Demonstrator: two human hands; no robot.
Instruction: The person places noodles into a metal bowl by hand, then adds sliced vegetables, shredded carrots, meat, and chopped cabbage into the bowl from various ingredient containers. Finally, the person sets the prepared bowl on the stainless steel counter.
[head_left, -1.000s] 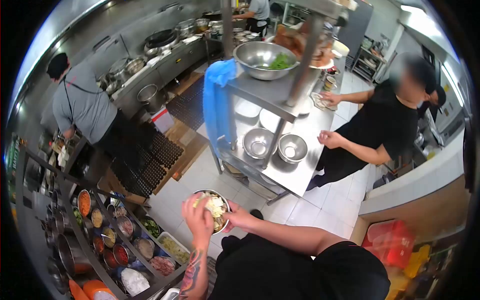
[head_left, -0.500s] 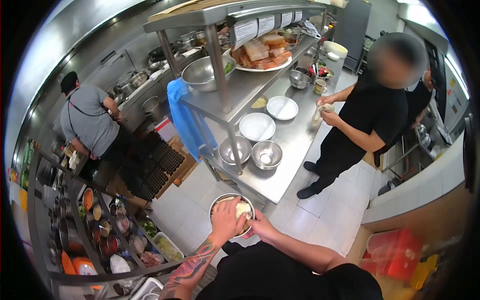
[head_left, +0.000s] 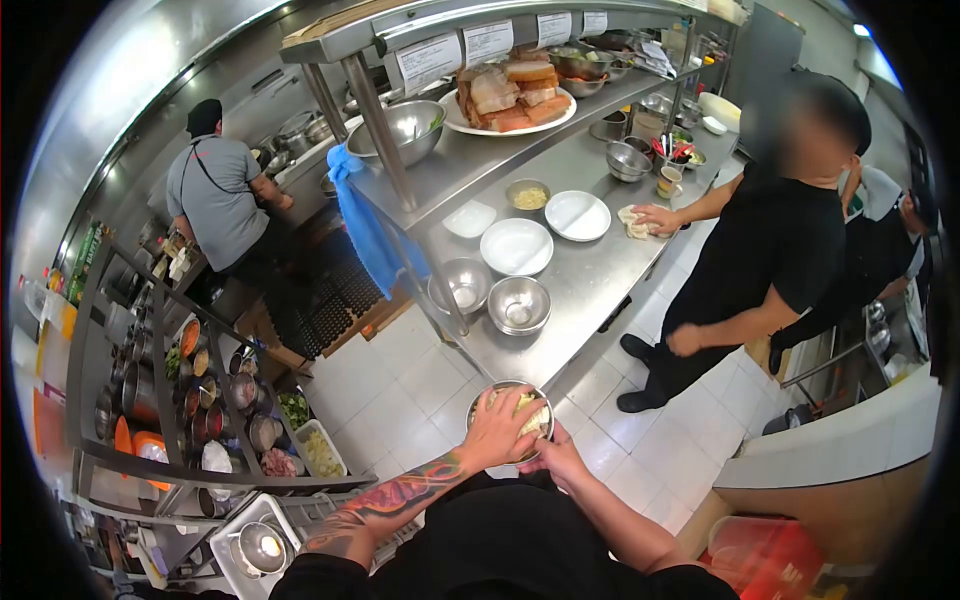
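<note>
A small metal bowl (head_left: 548,412) sits in front of my body, just off the steel counter's near corner. It holds pale, light-yellow food pieces (head_left: 530,408) that I cannot name. My left hand (head_left: 500,428) lies over the top of the bowl, fingers spread across the food and the left rim. From the right and below, my right hand (head_left: 556,455) grips the bowl's side; part of its fingers is hidden. Two steel mixing bowls, a left one (head_left: 462,288) and a right one (head_left: 520,305), stand on the counter just beyond.
The steel counter (head_left: 590,300) also bears white plates (head_left: 516,247). Above it, a shelf (head_left: 460,165) carries a plate of meat slabs (head_left: 515,95). A co-worker (head_left: 770,220) wipes the counter with a cloth (head_left: 637,222). Ingredient racks (head_left: 170,480) stand left; another person (head_left: 225,190) works behind.
My view has shifted, and the bowl with both hands now appears farther right. The co-worker at right has brought the cloth down onto the counter with one hand.
</note>
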